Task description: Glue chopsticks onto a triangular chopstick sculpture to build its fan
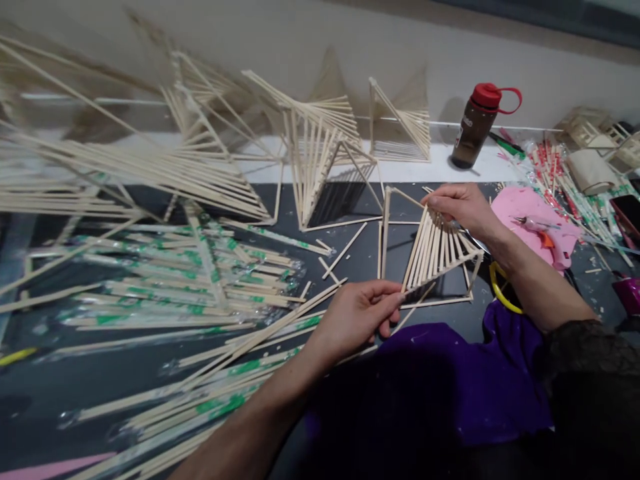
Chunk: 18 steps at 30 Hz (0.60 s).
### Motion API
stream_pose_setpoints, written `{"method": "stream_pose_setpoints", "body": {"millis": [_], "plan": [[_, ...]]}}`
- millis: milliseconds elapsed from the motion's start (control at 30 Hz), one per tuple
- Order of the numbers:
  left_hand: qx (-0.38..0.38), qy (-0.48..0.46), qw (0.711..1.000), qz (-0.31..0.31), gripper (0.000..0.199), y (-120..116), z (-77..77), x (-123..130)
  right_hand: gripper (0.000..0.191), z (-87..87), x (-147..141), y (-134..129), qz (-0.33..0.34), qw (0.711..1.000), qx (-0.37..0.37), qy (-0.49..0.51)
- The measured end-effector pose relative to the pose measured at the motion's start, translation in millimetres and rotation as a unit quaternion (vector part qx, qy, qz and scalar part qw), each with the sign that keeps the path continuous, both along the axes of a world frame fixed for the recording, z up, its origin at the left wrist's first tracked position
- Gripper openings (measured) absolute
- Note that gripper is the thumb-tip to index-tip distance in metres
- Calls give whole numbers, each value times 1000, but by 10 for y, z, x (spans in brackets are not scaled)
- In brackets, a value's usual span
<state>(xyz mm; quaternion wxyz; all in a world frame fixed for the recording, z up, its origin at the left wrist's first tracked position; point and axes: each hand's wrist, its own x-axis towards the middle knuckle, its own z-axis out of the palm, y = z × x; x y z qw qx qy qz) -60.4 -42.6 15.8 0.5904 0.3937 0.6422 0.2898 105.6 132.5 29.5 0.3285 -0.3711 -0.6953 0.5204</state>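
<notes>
A small twisted model of thin wooden sticks (434,257) stands on the dark table in front of me, its slats fanned between two slanted edges. My left hand (359,313) is closed in a pinch at the model's lower left corner. At the top of the fan, the fingertips of my right hand (457,205) are closed on the upper edge. Whether a separate stick is also between those fingers is hidden. A larger stick model (320,157) stands just behind, to the left. Purple cloth (445,353) lies close below my hands.
Packets of wooden chopsticks (200,287) cover the left side. More stick models (400,127) stand along the wall. A brown bottle (473,127) with a red lid is at the back. Pink cloth (530,217) and yellow-handled scissors (503,290) lie at the right.
</notes>
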Motion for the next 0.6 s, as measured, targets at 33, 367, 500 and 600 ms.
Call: {"method": "stream_pose_setpoints", "body": {"millis": [33, 367, 500, 600], "plan": [[-4, 2, 1000, 1, 31, 0, 5, 1, 19, -9, 3, 8, 5, 1000, -5, 5], [-15, 20, 1000, 2, 41, 10, -31, -13, 19, -66, -6, 73, 14, 999, -33, 17], [-20, 30, 999, 2, 42, 7, -31, -1, 20, -80, 18, 114, 37, 999, 10, 10], [-19, 36, 999, 1, 41, 0, -35, 5, 18, -110, 32, 145, 53, 996, 76, -4]]}}
